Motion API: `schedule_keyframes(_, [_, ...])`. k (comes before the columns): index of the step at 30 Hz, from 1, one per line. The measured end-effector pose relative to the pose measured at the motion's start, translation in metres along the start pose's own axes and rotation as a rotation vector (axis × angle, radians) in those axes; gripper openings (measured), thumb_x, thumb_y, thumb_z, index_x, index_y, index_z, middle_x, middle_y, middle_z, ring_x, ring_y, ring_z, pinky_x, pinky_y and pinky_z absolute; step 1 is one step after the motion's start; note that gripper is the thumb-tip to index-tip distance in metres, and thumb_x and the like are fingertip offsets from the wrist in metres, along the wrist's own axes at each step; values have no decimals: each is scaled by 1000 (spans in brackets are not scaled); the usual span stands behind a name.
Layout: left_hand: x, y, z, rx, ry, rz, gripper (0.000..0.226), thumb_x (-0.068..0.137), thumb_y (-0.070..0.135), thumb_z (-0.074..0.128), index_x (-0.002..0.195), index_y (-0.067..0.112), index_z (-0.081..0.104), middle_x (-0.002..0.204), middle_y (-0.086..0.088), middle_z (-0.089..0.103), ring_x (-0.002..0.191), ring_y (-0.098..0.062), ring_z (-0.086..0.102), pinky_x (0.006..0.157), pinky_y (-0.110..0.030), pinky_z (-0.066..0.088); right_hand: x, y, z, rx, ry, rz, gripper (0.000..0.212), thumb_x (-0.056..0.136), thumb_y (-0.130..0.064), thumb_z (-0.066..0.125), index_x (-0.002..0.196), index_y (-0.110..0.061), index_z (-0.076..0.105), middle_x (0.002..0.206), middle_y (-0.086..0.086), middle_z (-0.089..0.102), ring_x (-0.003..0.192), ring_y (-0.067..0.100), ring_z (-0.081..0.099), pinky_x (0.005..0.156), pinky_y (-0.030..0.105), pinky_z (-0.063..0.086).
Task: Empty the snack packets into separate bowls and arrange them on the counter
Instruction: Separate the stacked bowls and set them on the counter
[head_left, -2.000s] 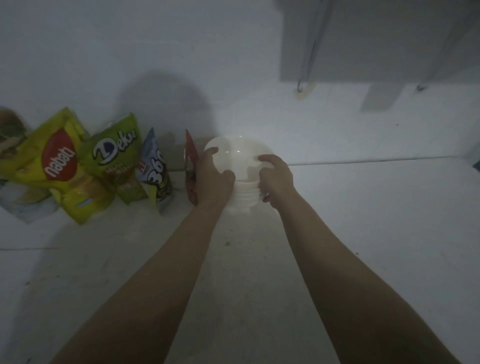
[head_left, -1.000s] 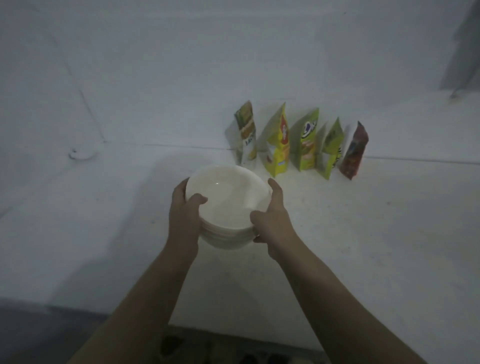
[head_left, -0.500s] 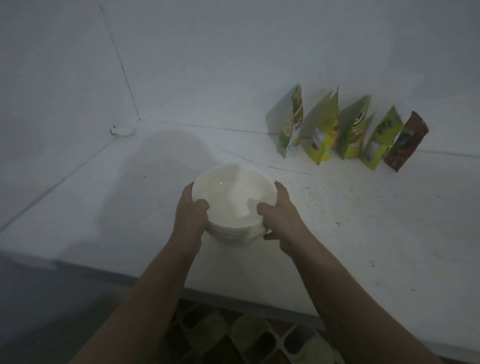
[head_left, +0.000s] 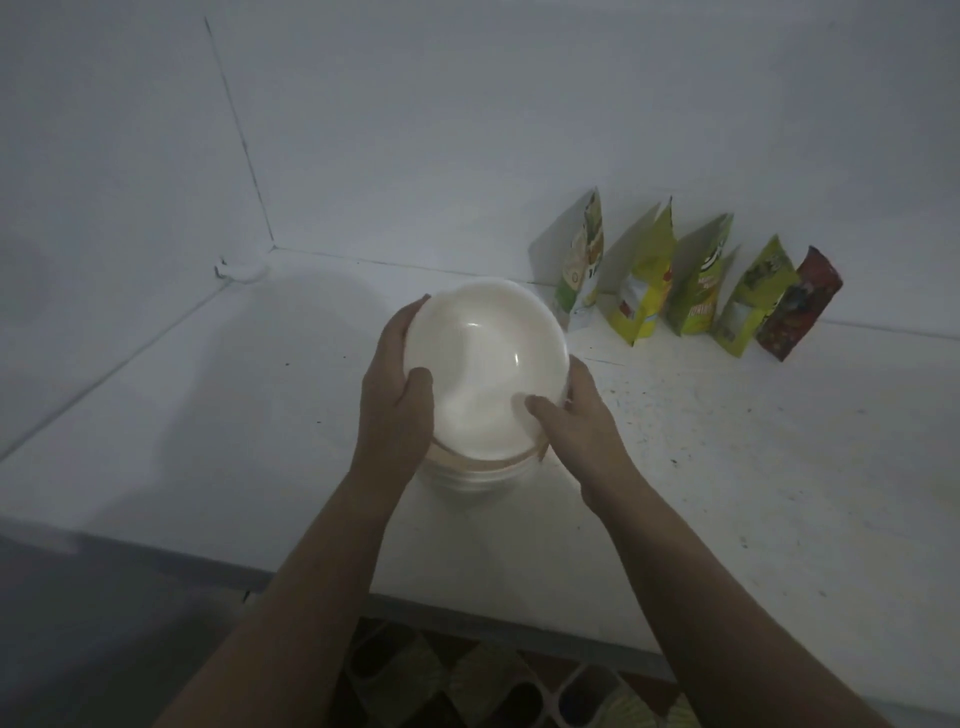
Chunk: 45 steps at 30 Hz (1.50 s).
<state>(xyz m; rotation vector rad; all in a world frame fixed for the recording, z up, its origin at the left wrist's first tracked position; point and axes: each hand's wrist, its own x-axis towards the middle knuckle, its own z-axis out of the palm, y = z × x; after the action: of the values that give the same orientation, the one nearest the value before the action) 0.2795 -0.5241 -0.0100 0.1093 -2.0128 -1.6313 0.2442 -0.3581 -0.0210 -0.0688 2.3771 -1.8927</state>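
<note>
Both hands clasp a stack of smooth, round white bowls (head_left: 485, 374) over the speckled white counter (head_left: 727, 467): left hand (head_left: 397, 387) and right hand (head_left: 576, 421) have thumbs hooked over the glossy rim. Five crinkly packets (head_left: 696, 286) lean against the wall behind.

I hold a stack of white bowls (head_left: 485, 364) over the white counter (head_left: 753, 467), my left hand (head_left: 397, 384) gripping the rim at nine o'clock, thumb hooked over the edge, and my right hand (head_left: 576, 421) gripping at four o'clock, thumb inside the top bowl. At two o'clock from the stack, five snack packets (head_left: 691, 280) stand in a row against the wall (head_left: 467, 130), four yellow-green, the far right one dark red (head_left: 797, 312). Patterned floor tiles (head_left: 467, 675) show below the counter edge.
</note>
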Motion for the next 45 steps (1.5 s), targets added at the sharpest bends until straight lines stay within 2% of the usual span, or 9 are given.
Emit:
schedule_keyframes(3, [4, 7, 11, -126, 38, -72, 63, 70, 10, 42, 128, 34, 49, 120, 23, 56, 110, 8, 51, 89, -14, 43, 1, -8, -8, 17, 146, -125, 54, 91, -10, 52, 138, -33, 42, 101, -25, 51, 93, -2, 51, 68, 21, 45])
schedule_keyframes(11, [4, 24, 67, -434, -61, -228, 50, 77, 21, 54, 120, 44, 57, 125, 9, 59, 114, -22, 56, 93, -55, 51, -6, -12, -52, 73, 420, -159, 55, 89, -2, 43, 135, -32, 47, 98, -23, 53, 92, 1, 52, 73, 28, 48])
schedule_keyframes(17, [-5, 27, 133, -616, -282, -523, 47, 78, 31, 58, 125, 32, 55, 121, -5, 65, 107, -28, 63, 75, -45, 55, -12, 5, -118, 102, 456, -71, 54, 89, -5, 45, 132, -36, 51, 114, -14, 58, 107, 16, 55, 82, 48, 58])
schedule_keyframes(20, [-14, 20, 175, -576, -282, -671, 50, 77, 34, 58, 126, 30, 55, 122, -7, 64, 110, -31, 61, 79, -43, 53, -11, 18, -163, 53, 388, -33, 61, 87, -6, 46, 137, -41, 50, 126, -9, 58, 111, 20, 56, 68, 34, 61])
schedule_keyframes(26, [-34, 16, 269, -579, -246, -775, 41, 88, 35, 54, 128, 31, 53, 123, -5, 64, 110, -30, 61, 75, -41, 56, 4, 39, -258, -397, 481, 17, 60, 90, -20, 51, 146, -39, 38, 144, 3, 43, 132, 33, 37, 107, 48, 35])
schedule_keyframes(31, [-44, 16, 336, -566, -252, -762, 43, 91, 52, 50, 131, 37, 50, 126, 1, 62, 111, -26, 61, 86, -52, 55, 11, 43, -320, -312, 569, -86, 48, 88, -9, 49, 134, -23, 57, 117, -3, 41, 112, 20, 48, 85, 24, 37])
schedule_keyframes(34, [-51, 11, 366, -552, -200, -806, 43, 93, 52, 48, 133, 37, 46, 128, 1, 60, 112, -26, 59, 89, -53, 53, 15, 53, -357, -264, 650, -116, 45, 91, -7, 45, 132, -21, 57, 113, -4, 43, 87, 7, 53, 77, 23, 42])
schedule_keyframes(38, [-60, 7, 395, -574, -82, -873, 48, 92, 46, 52, 138, 35, 42, 133, 0, 56, 115, -26, 57, 91, -49, 52, 26, 85, -406, 76, 715, -36, 40, 89, -8, 44, 122, -27, 58, 109, -6, 56, 96, 17, 57, 54, 22, 54])
schedule_keyframes(45, [-73, 7, 425, -600, -14, -851, 38, 94, 34, 51, 132, 30, 45, 129, -4, 56, 112, -27, 58, 74, -39, 53, 60, 153, -464, 362, 849, 198, 52, 90, -3, 45, 141, -9, 40, 138, 16, 42, 110, 35, 54, 45, 18, 53])
